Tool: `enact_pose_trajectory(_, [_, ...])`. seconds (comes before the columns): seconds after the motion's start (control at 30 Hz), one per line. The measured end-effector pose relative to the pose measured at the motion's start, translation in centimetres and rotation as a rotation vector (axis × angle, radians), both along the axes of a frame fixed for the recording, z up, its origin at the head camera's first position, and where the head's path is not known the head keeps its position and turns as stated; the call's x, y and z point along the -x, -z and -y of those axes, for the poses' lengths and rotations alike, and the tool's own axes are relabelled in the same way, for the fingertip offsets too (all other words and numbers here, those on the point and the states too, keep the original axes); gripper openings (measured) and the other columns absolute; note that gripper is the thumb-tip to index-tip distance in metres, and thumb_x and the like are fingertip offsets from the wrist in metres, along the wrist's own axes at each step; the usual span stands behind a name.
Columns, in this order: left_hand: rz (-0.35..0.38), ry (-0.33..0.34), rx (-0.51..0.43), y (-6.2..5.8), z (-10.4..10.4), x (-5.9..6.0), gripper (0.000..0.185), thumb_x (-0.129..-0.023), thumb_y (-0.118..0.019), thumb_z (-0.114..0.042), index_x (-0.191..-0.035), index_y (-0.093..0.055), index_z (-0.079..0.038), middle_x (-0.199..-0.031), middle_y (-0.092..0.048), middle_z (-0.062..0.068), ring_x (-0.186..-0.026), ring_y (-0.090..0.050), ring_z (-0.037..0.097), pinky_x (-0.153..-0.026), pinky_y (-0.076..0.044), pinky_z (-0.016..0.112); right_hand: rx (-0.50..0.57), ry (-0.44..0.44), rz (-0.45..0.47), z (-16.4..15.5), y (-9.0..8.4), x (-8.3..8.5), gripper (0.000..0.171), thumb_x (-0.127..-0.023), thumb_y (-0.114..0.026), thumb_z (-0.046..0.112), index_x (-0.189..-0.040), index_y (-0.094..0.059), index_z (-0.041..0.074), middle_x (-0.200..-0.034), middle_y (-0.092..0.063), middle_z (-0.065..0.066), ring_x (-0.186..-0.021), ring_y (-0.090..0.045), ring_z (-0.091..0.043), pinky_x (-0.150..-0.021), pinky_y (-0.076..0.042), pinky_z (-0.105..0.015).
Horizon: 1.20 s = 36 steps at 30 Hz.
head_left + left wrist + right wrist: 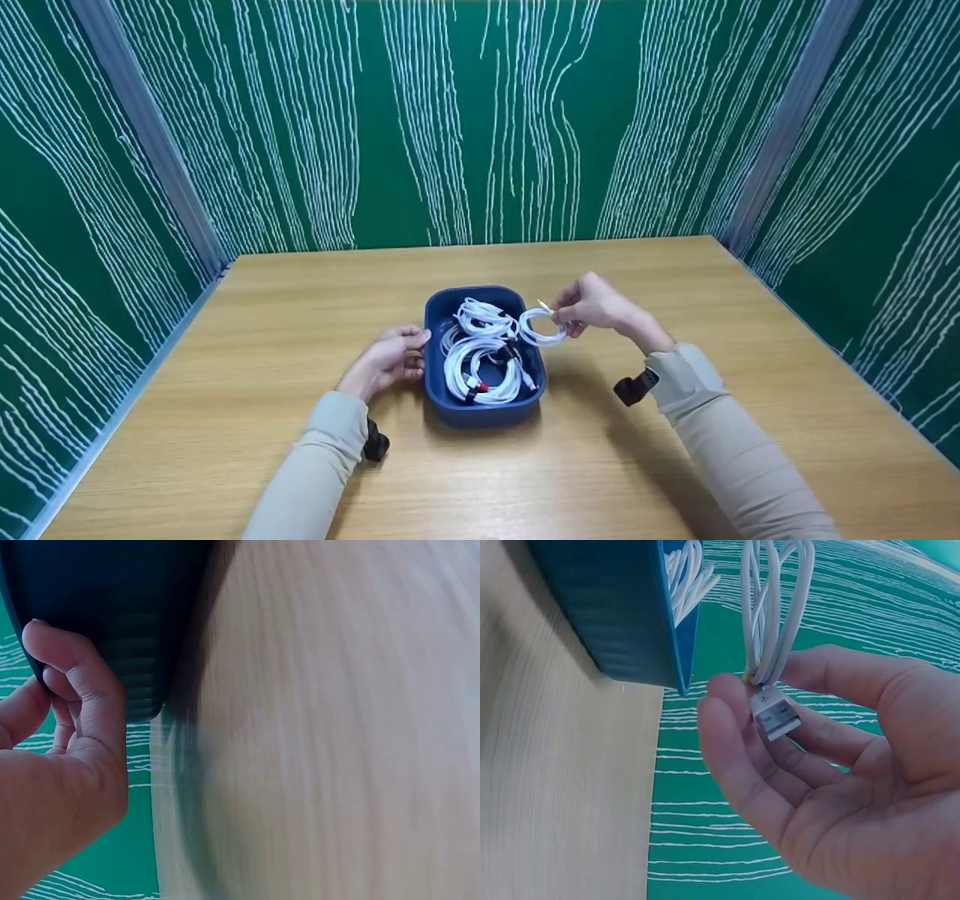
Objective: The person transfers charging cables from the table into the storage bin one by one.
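A dark blue plastic box (484, 417) stands on the table, with several coiled white cables (484, 367) inside it. My left hand (390, 358) grips the box's left rim, thumb at the edge and curled fingers against the outer wall, as the left wrist view shows. Just past the right rim, my right hand (596, 304) pinches a coiled white USB cable (541, 341) between thumb and fingers. In the right wrist view its metal USB plug (778, 716) points toward the palm, and the loops rise above the fingertips beside the box.
The wooden table (300, 300) ends at a green wall (480, 135) with white wavy lines, and similar side panels flank it. Among the cables in the box are black ties and a small red piece (482, 387).
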State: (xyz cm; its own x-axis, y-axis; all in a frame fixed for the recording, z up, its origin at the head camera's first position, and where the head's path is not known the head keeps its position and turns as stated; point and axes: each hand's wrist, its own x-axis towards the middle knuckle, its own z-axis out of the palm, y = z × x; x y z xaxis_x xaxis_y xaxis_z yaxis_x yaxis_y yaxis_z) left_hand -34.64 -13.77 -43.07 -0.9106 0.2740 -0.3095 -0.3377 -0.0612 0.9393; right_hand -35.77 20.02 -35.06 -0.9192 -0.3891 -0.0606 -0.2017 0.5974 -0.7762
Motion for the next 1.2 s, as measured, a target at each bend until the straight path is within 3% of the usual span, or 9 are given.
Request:
enact_pose_trajectory(0.27, [0.004,-0.008,-0.007,0.0,-0.1,0.0,0.009,-0.1,-0.051,-0.016,-0.091,-0.049,-0.014,-0.071,-0.053,-0.003,-0.059,-0.053,0.013,-0.055,-0.046,0.023,-0.008,-0.027,-0.008,1.0,0.2,-0.2,0.014,-0.085,-0.067,0.003,-0.096,-0.069,-0.005,-0.073,-0.068,-0.008,-0.058,-0.063,-0.013,-0.056,-0.057,-0.026])
enact_pose_trajectory(0.57, [0.013,-0.01,-0.021,0.0,0.0,0.0,0.008,-0.1,-0.05,-0.016,-0.093,-0.049,-0.014,-0.072,-0.053,-0.003,-0.06,-0.054,0.013,-0.055,-0.046,0.023,-0.016,-0.055,-0.015,2.6,0.1,-0.7,0.013,-0.085,-0.066,0.003,-0.095,-0.068,-0.006,-0.073,-0.069,-0.012,-0.057,-0.062,-0.012,-0.057,-0.058,-0.028])
enact_pose_trajectory(1.03, [0.016,-0.008,-0.006,0.1,0.0,0.0,0.007,-0.101,-0.049,-0.017,-0.098,-0.049,-0.011,-0.072,-0.054,-0.002,-0.062,-0.054,0.013,-0.057,-0.046,0.024,-0.028,-0.088,-0.028,4.2,0.9,-1.0,0.008,-0.084,-0.067,0.005,-0.088,-0.069,-0.002,-0.065,-0.065,-0.003,-0.056,-0.061,-0.012,-0.061,-0.06,-0.038])
enact_pose_trajectory(1.2, [0.009,-0.011,-0.012,0.2,0.1,0.1,0.007,-0.1,-0.05,-0.017,-0.095,-0.049,-0.012,-0.073,-0.053,-0.001,-0.061,-0.053,0.014,-0.056,-0.046,0.024,-0.018,-0.095,-0.024,4.7,1.0,-1.1,0.008,-0.085,-0.067,0.004,-0.089,-0.068,-0.003,-0.064,-0.064,-0.002,-0.055,-0.061,-0.012,-0.059,-0.059,-0.034])
